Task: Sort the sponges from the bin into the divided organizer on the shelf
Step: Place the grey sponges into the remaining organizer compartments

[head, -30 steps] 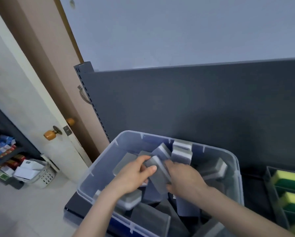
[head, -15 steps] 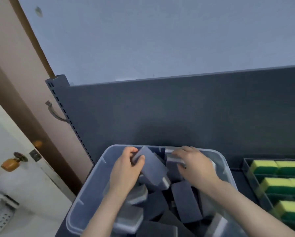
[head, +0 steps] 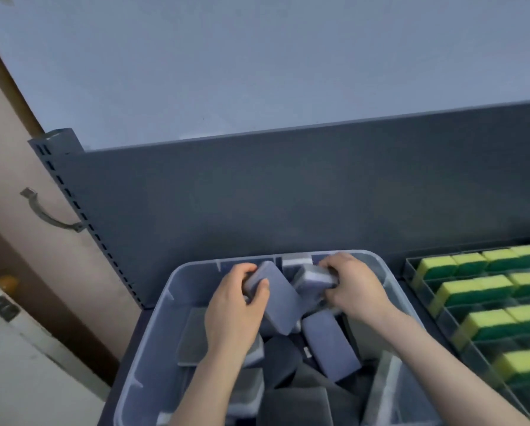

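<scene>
Left hand grips a grey sponge in the bin; right hand clutches a second sponge. Yellow-green sponges fill the organizer alongside.

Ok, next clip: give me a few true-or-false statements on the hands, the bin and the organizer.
1. The left hand grips a grey sponge inside the bin. True.
2. The right hand is empty. False: it grips a second grey sponge.
3. The organizer holds yellow-green sponges. True.
4. The organizer stands left of the bin. False: it stands to the right of it.
</scene>
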Tool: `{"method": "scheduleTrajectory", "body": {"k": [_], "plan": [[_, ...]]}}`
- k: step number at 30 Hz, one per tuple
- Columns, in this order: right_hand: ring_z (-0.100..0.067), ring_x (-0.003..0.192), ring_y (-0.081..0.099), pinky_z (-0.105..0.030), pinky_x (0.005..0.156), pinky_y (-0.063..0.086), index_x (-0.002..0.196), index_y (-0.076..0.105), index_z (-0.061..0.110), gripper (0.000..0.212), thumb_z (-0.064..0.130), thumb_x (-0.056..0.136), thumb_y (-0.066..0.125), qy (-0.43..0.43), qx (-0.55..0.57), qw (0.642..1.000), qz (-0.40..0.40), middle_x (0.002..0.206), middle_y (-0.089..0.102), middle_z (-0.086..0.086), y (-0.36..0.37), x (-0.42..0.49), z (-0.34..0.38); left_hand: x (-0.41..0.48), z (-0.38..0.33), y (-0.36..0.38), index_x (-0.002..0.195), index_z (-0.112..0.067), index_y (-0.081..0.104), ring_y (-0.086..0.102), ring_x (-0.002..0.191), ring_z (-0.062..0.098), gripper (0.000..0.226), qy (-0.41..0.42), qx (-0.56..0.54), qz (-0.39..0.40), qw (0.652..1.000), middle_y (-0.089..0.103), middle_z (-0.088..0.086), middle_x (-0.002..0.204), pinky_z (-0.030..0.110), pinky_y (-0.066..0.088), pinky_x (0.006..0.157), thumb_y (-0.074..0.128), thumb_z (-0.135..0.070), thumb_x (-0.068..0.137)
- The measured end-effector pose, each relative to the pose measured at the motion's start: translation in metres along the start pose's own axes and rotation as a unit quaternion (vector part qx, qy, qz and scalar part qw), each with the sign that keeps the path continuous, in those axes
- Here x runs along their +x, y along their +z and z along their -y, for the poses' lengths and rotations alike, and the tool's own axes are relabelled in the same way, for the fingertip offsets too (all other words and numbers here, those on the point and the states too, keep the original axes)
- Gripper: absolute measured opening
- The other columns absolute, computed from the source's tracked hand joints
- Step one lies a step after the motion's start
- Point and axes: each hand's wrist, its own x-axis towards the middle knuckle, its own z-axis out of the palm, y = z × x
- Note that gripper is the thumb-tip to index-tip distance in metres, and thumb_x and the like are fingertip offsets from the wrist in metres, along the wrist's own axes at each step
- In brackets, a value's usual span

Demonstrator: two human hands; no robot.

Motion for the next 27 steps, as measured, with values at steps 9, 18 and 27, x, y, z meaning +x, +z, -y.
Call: {"method": "scheduleTrajectory", "body": {"k": [9, 18, 27], "plan": [[0.008, 0.081, 0.058, -0.001, 0.065, 0.039, 0.102, 0.06, 0.034, 0.037, 0.017, 0.072, 0.073, 0.097, 0.21, 0.949, -0.215, 0.091, 0.064, 0.021, -0.037, -0.069, 0.007, -0.006, -0.018, -0.003, 0.101, -0.036, 0.059, 0.056, 0.08, -0.008, 0.025, 0.07, -0.119, -0.001, 0.99, 0.064, -0.017, 0.093, 0.007, 0.039, 0.064, 0.067, -0.029, 0.078], [0.002, 0.079, 0.059, -0.008, 0.061, 0.04, 0.098, 0.063, 0.036, 0.031, 0.018, 0.074, 0.07, 0.164, 0.201, 0.909, -0.326, 0.088, 0.067, 0.018, -0.073, -0.142, -0.017, -0.023, -0.078, 0.024, 0.103, -0.035, 0.059, 0.059, 0.077, 0.003, 0.028, 0.149, -0.162, 0.05, 0.974, 0.061, -0.021, 0.092, 0.021, 0.044, 0.064, 0.068, -0.027, 0.078], [0.002, 0.084, 0.059, -0.011, 0.066, 0.046, 0.105, 0.062, 0.039, 0.039, 0.016, 0.075, 0.071, 0.196, 0.217, 0.878, -0.379, 0.091, 0.065, 0.022, -0.13, -0.213, -0.081, -0.081, -0.153, 0.079, 0.103, -0.043, 0.057, 0.063, 0.075, 0.007, 0.031, 0.156, -0.197, 0.094, 0.963, 0.061, -0.019, 0.095, 0.028, 0.05, 0.062, 0.069, -0.029, 0.078]]}}
